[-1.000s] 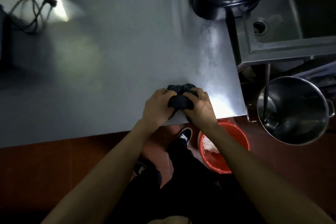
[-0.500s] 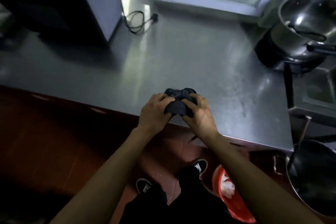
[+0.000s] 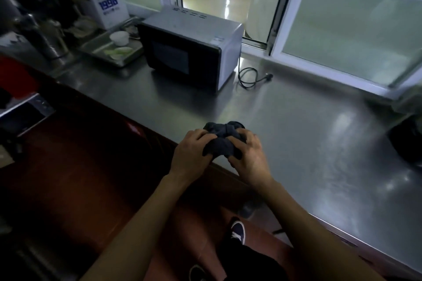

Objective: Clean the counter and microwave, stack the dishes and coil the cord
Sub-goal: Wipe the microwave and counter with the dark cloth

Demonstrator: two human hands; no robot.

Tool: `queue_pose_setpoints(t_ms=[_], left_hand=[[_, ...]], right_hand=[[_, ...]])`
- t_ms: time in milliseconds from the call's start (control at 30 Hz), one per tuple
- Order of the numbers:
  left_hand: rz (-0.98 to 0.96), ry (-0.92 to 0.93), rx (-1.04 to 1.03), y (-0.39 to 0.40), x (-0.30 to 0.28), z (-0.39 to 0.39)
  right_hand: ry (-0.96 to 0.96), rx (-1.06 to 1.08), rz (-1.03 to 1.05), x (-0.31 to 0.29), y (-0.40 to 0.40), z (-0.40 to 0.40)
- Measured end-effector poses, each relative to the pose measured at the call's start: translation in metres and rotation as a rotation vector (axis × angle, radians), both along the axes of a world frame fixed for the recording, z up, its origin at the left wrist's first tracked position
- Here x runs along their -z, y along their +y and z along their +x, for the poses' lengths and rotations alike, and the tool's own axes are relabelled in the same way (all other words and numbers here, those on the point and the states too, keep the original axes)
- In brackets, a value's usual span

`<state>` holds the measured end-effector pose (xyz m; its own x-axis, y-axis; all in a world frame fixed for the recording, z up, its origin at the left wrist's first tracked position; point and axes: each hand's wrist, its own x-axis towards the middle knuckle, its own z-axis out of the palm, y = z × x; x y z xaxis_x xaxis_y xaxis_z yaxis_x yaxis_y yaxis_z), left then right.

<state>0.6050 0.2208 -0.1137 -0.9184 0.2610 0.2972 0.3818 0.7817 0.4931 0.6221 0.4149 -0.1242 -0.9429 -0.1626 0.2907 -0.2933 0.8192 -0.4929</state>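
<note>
A bunched dark cloth [image 3: 222, 139] sits at the near edge of the steel counter [image 3: 296, 134]. My left hand [image 3: 191, 155] grips its left side and my right hand [image 3: 250, 157] grips its right side, fingers curled into the fabric. Farther back stands a silver microwave [image 3: 191, 45] with a dark door, shut. Its black cord [image 3: 251, 77] lies in a loose loop on the counter to the microwave's right, plug end free. Left of the microwave a metal tray [image 3: 100, 49] holds a white bowl [image 3: 119, 37] and pale dishes [image 3: 118, 52].
A white container marked 1996 [image 3: 107, 4] stands behind the tray. A sliding window [image 3: 351, 29] runs along the counter's back, with its left part open. A dark pot base [image 3: 408, 141] sits at the right edge. Red-brown floor and my shoes lie below the counter.
The view has swung up and left, bringing the microwave, tray and window into sight; the pots, sink and red bucket left the frame. Both hands still grip the cloth at the counter edge.
</note>
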Motion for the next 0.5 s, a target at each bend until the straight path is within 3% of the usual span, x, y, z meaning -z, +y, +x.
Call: queue_pose_setpoints(t_ms=[233,500], left_hand=[[-0.005,-0.012,-0.072,-0.043,0.005,-0.044],[-0.044,-0.014,-0.075,-0.070,-0.002,-0.145]], right_hand=[[0.020,-0.090,-0.026,0.002,-0.041,-0.057],[0.079,-0.099,-0.101,0.004,-0.068,-0.159]])
